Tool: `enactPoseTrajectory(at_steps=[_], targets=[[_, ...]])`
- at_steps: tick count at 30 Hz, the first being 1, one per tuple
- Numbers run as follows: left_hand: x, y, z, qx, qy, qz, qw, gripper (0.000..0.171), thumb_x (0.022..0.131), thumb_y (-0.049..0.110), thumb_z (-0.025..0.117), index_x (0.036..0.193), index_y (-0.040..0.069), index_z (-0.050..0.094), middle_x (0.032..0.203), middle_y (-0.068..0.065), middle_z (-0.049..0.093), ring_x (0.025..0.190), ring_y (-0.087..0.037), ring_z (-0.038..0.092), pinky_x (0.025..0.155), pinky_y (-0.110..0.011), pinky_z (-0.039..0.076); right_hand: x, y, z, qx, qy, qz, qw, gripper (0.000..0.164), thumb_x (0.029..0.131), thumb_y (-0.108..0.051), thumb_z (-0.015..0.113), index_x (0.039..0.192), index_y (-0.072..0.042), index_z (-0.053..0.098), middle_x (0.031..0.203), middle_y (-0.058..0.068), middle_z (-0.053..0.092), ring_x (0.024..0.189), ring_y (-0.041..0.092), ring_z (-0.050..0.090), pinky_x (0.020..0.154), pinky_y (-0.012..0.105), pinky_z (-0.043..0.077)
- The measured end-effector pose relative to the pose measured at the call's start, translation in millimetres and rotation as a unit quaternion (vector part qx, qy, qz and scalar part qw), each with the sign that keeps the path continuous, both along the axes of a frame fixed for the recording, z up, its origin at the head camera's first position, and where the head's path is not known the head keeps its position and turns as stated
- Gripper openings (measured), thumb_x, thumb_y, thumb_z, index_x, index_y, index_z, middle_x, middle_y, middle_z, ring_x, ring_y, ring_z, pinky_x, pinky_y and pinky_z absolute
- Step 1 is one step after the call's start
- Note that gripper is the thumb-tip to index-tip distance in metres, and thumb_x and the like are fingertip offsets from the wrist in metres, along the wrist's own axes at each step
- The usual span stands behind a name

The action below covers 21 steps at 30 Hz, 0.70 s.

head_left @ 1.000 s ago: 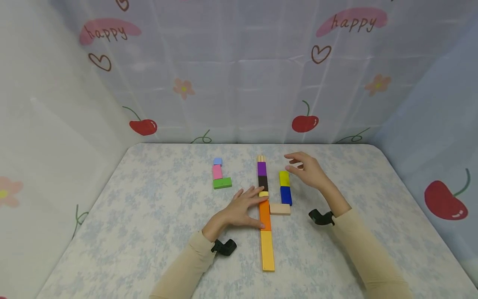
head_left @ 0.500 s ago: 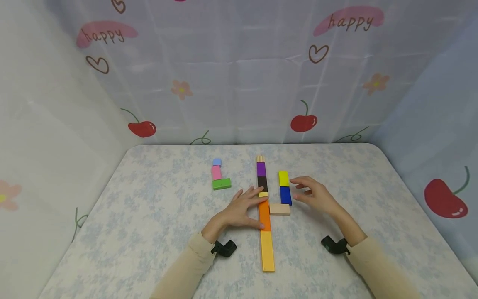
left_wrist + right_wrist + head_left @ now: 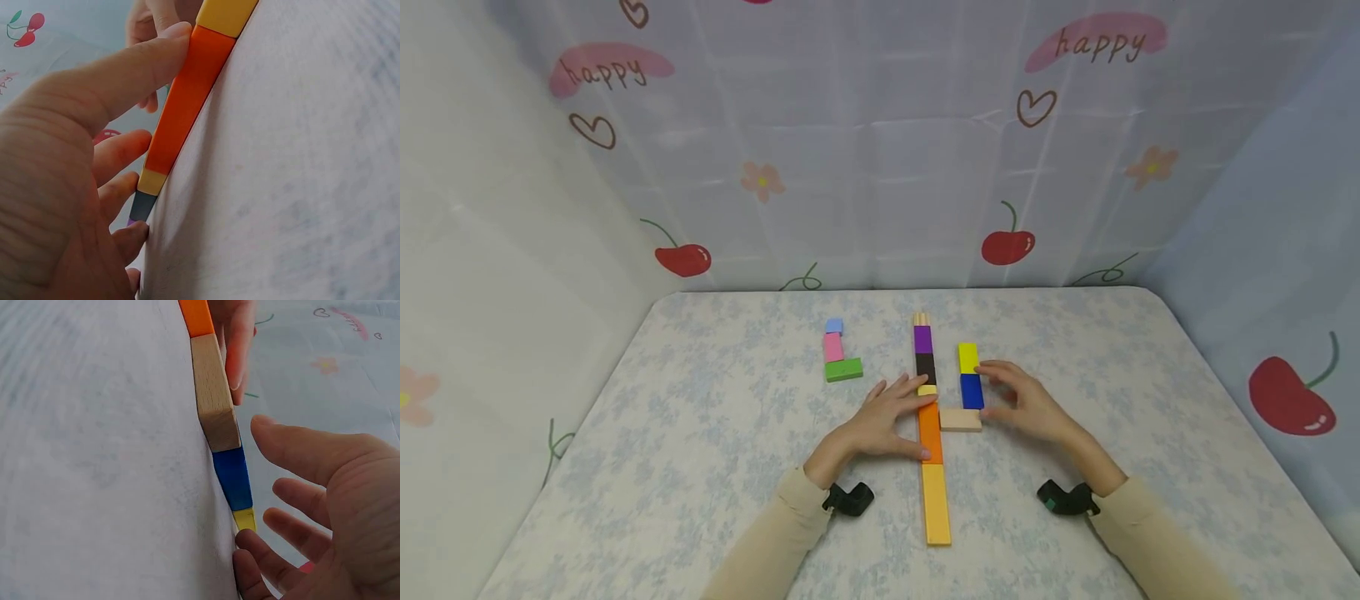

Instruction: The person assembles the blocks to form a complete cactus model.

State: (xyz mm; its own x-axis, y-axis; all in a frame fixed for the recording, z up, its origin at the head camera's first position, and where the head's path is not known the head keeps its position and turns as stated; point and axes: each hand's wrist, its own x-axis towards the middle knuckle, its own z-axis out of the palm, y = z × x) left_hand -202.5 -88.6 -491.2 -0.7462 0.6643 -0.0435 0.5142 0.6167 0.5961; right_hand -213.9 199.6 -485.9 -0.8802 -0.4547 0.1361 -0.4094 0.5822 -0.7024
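Hands (image 3: 887,421) (image 3: 1033,410) at blocks (image 3: 931,429), "happy" (image 3: 1101,46) on backdrop (image 3: 880,208).

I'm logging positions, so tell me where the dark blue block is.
In the head view, the dark blue block lies right of centre, between the bright yellow block beyond it and the plain wooden block in front, beside the right hand.

– See the left hand (image 3: 882,421)?
– Laid palm down, with fingers fanned and nearly straight, and with the thumb stretched well apart from them.
– And on the right hand (image 3: 1032,408)?
– Turned to face the left, with loosely bent fingers and a gap before the thumb.
– Behind each?
– Slanting back and outward, along left forearm (image 3: 771,533) and right forearm (image 3: 1157,537).
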Motion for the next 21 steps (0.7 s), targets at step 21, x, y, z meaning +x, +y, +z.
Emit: enactPoseTrajectory(at_steps=[21], targets=[[0.8, -1, 0.5, 0.001, 0.004, 0.002, 1.0, 0.084, 0.078, 0.05, 0.078, 0.149, 0.023, 0.043, 0.165, 0.001, 0.017, 0.153, -0.027, 0.008, 0.121, -0.056, 0.0, 2.8, -9, -12.9, 0.063, 0.072, -0.006, 0.995, 0.062, 0.083, -0.034, 0.078, 0.138, -0.012, 0.057, 0.15, 0.017, 0.044, 0.134, 0.042, 0.039, 0.103, 0.069, 0.03]])
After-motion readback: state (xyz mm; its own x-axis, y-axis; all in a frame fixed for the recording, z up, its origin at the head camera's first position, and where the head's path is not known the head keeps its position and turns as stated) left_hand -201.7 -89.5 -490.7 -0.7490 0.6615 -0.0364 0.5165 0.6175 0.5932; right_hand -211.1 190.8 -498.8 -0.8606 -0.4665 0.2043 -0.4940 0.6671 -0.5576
